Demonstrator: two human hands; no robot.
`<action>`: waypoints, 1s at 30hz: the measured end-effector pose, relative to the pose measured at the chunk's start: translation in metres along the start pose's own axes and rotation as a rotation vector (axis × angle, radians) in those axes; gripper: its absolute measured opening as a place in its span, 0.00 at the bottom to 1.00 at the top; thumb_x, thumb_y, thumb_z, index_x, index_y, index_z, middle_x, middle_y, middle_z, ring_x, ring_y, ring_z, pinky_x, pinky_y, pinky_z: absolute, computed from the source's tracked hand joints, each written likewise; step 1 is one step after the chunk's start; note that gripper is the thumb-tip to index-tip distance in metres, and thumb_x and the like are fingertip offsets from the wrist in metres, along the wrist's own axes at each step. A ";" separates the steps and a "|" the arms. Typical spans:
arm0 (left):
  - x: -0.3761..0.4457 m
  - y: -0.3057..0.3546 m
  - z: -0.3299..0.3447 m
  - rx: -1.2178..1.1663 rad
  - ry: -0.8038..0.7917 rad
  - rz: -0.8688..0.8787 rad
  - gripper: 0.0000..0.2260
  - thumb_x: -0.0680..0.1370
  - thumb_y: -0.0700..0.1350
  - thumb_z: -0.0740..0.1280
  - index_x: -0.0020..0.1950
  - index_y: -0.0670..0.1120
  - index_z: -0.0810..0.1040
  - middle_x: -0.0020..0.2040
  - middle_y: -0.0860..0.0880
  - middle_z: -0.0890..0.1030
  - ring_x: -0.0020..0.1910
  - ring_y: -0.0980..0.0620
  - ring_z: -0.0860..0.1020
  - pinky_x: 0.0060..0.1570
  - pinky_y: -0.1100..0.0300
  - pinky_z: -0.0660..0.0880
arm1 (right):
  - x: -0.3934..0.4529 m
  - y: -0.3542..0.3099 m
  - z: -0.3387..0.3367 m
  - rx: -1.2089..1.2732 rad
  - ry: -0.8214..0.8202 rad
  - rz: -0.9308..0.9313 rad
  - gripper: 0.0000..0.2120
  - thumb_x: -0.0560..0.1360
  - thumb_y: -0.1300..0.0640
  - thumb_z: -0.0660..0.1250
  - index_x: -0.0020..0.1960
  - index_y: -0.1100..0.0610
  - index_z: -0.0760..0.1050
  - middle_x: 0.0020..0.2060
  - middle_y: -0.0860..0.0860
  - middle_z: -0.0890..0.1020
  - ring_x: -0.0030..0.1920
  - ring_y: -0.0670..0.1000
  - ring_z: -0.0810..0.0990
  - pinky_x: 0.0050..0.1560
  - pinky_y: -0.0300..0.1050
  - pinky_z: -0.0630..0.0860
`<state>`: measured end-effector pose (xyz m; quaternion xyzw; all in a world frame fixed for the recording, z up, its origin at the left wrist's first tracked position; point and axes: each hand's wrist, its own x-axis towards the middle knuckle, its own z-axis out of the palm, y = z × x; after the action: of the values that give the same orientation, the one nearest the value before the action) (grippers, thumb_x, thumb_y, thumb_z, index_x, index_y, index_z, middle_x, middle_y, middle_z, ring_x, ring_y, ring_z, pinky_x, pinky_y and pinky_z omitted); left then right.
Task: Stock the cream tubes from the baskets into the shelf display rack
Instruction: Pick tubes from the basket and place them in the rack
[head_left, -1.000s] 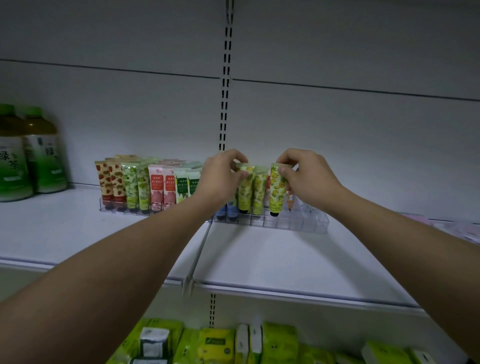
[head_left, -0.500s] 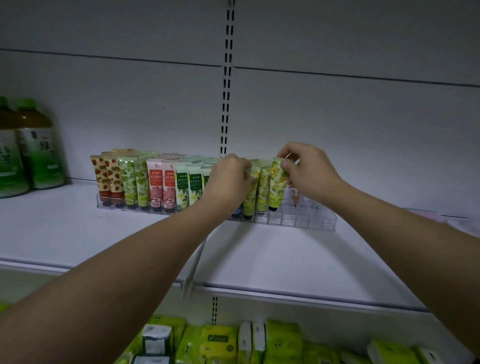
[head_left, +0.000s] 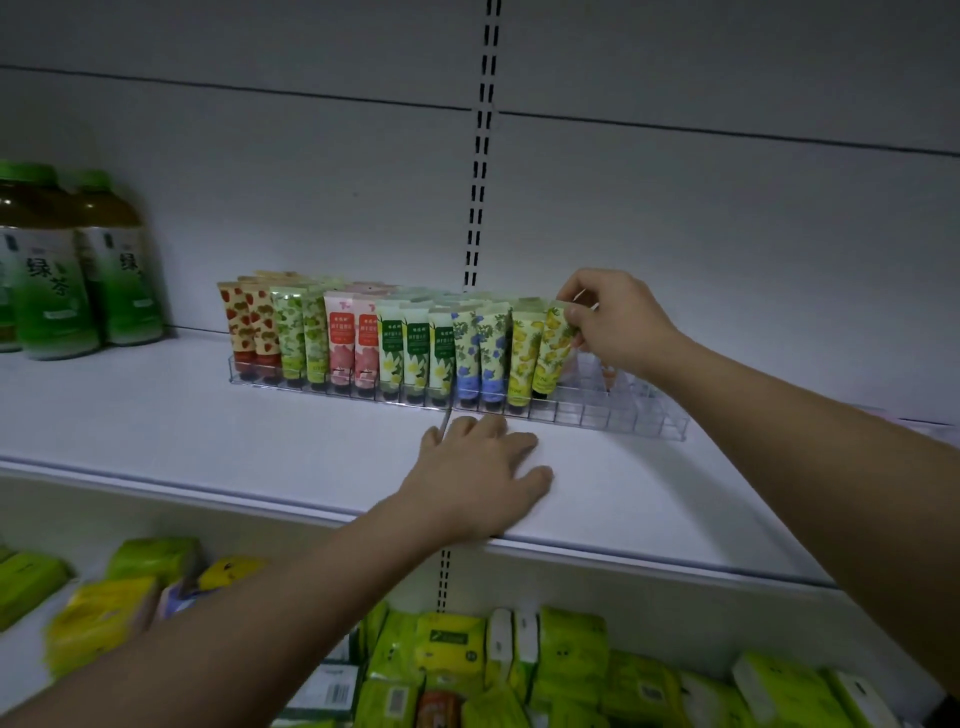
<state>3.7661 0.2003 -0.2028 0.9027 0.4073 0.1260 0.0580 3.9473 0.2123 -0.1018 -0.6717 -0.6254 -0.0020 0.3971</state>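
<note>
Your left hand (head_left: 480, 470) has come down off the tubes since a moment ago and now lies flat on the white shelf (head_left: 649, 493), just in front of the rack. Its fingers are straight and spread, and they hold nothing. Closest to you, on the lower shelf, sit lots of green and yellow packs (head_left: 452, 654), some of them blurry.

Next comes the clear display rack (head_left: 623, 410), standing on the white shelf. Its little boxes are full from the left end to a bit past the middle. On the right end the boxes look mostly bare, but one small thing shows behind your right wrist and you cannot tell what it is.

Your right hand (head_left: 613, 322) pinches the top of the yellow lemon tube (head_left: 553, 353) with curled fingers. That tube stands in the rack, cap down, leaning a little to the right. It is the last tube on the right of the front row. Just beside it stand another yellow tube (head_left: 522, 358), two blue flower tubes (head_left: 480, 353), green ones, pink ones and strawberry tubes (head_left: 249, 327).

Far to the left, two big green tea bottles (head_left: 83, 270) stand on the same shelf, well apart from the rack. Behind it all is the grey back wall (head_left: 727, 208).
</note>
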 end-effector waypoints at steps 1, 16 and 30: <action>0.001 0.001 0.001 0.008 -0.008 0.003 0.24 0.79 0.63 0.51 0.74 0.58 0.63 0.75 0.50 0.63 0.73 0.47 0.59 0.71 0.43 0.55 | 0.001 0.002 0.003 -0.018 -0.019 0.016 0.07 0.79 0.63 0.63 0.46 0.53 0.77 0.45 0.54 0.80 0.43 0.57 0.82 0.33 0.44 0.79; -0.008 0.002 -0.003 -0.043 0.120 -0.071 0.16 0.78 0.56 0.54 0.56 0.48 0.75 0.57 0.46 0.75 0.60 0.44 0.71 0.59 0.48 0.68 | -0.020 -0.004 0.013 -0.088 0.014 0.129 0.14 0.80 0.58 0.61 0.65 0.56 0.69 0.57 0.60 0.76 0.50 0.61 0.78 0.52 0.57 0.77; -0.123 -0.019 -0.016 -0.170 0.482 -0.031 0.17 0.75 0.53 0.60 0.59 0.49 0.79 0.55 0.44 0.79 0.56 0.41 0.74 0.56 0.52 0.70 | -0.167 -0.086 -0.008 -0.030 -0.416 -0.055 0.16 0.81 0.47 0.60 0.52 0.59 0.78 0.42 0.54 0.83 0.41 0.55 0.82 0.43 0.48 0.79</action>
<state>3.6697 0.1209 -0.2130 0.8322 0.4110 0.3704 0.0366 3.8430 0.0597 -0.1339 -0.6460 -0.7120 0.1166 0.2493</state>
